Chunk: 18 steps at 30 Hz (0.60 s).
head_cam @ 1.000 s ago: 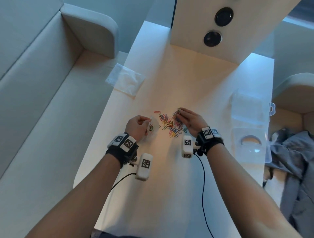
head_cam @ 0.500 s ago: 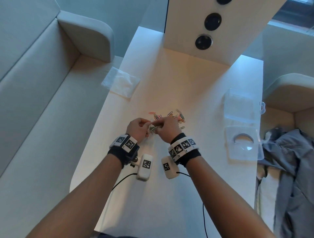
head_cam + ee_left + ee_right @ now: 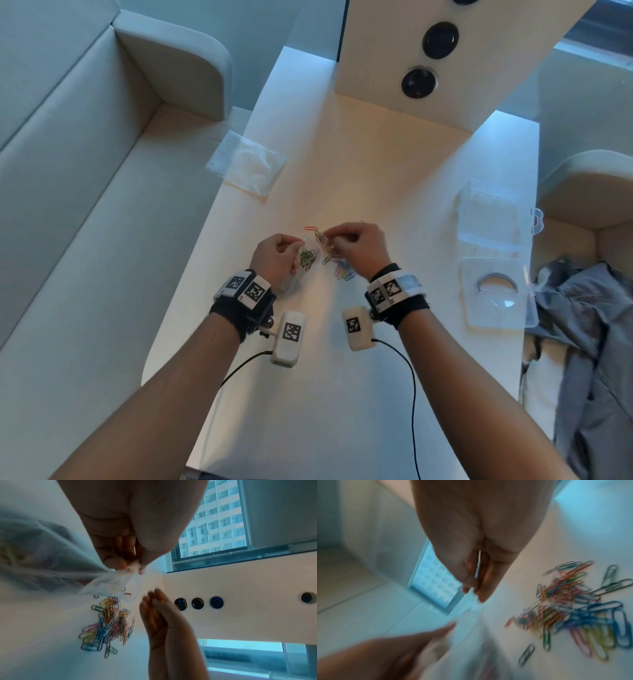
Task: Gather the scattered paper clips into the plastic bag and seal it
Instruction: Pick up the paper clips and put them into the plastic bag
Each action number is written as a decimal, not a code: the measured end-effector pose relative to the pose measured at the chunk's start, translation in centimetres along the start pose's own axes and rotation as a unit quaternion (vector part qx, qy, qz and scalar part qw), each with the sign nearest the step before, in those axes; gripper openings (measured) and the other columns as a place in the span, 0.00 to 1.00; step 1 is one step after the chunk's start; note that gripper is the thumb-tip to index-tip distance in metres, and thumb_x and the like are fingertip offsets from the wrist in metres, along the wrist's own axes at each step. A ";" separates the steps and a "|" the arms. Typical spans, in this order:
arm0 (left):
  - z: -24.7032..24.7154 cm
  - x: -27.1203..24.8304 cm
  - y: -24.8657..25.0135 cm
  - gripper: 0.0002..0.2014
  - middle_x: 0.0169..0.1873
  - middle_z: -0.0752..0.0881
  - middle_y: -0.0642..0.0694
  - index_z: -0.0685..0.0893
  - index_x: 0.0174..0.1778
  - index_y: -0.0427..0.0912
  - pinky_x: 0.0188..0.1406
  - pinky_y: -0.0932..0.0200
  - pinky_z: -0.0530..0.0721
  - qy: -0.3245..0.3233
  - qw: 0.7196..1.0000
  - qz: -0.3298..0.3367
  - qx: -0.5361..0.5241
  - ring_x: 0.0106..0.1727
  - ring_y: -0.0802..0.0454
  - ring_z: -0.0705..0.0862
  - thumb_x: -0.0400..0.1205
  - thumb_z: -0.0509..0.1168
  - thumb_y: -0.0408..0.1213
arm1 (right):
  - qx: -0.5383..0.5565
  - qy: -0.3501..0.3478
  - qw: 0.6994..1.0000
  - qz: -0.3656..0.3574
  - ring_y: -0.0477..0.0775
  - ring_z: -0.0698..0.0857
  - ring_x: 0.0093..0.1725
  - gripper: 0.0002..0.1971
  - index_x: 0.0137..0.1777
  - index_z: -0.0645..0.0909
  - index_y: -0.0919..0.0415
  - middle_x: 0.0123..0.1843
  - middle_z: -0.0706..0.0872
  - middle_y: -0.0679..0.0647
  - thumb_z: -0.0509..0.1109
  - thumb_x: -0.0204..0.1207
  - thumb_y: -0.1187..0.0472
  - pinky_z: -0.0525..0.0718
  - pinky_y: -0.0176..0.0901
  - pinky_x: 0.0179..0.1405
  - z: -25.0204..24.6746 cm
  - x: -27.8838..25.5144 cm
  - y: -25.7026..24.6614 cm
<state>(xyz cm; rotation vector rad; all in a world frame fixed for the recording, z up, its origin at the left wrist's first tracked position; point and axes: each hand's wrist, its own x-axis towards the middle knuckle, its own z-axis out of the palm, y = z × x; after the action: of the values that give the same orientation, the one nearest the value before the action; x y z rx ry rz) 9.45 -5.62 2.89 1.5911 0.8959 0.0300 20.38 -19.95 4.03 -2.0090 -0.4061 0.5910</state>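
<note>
White table (image 3: 394, 178): our left hand (image 3: 274, 257) pinches the plastic bag (image 3: 305, 260); our right hand (image 3: 356, 246), grip unclear, could spill loose paper clips (image 3: 342, 270) past its floppy mouth.

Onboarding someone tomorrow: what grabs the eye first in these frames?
The heap of coloured paper clips mid-table, just below the right hand. Next, the left hand pinching a clear plastic bag with some clips already inside. Then the open clear plastic case at the table's right edge.
</note>
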 end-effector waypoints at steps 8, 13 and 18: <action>-4.5 -0.6 -0.7 0.07 0.34 0.85 0.49 0.85 0.53 0.40 0.34 0.57 0.83 0.026 0.999 0.004 -0.040 0.30 0.57 0.82 0.86 0.62 0.34 | -0.393 -0.052 0.917 0.047 0.69 0.71 0.69 0.20 0.71 0.68 0.58 0.72 0.70 0.62 0.57 0.81 0.52 0.77 0.68 0.64 -0.1 5.5 6.0; -4.6 -0.6 -1.2 0.08 0.35 0.85 0.49 0.84 0.56 0.38 0.34 0.60 0.82 0.024 0.998 -0.006 -0.054 0.31 0.58 0.82 0.86 0.62 0.35 | -0.485 -0.155 0.861 -0.005 0.69 0.65 0.76 0.28 0.75 0.66 0.57 0.80 0.61 0.64 0.67 0.75 0.64 0.79 0.64 0.69 2.6 3.3 6.3; -3.1 -1.3 -1.7 0.08 0.36 0.86 0.46 0.85 0.54 0.38 0.36 0.57 0.83 0.002 0.999 -0.016 -0.038 0.32 0.55 0.82 0.85 0.64 0.35 | -0.445 -0.067 0.889 -0.090 0.63 0.82 0.54 0.12 0.58 0.85 0.60 0.54 0.83 0.61 0.62 0.81 0.68 0.85 0.50 0.51 1.7 2.3 7.0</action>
<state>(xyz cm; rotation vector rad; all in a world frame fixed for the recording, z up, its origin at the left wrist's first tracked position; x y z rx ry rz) 6.18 -3.87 2.83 1.5055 0.9127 0.0448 21.62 -20.88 -3.44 -2.7522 -1.0890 0.4611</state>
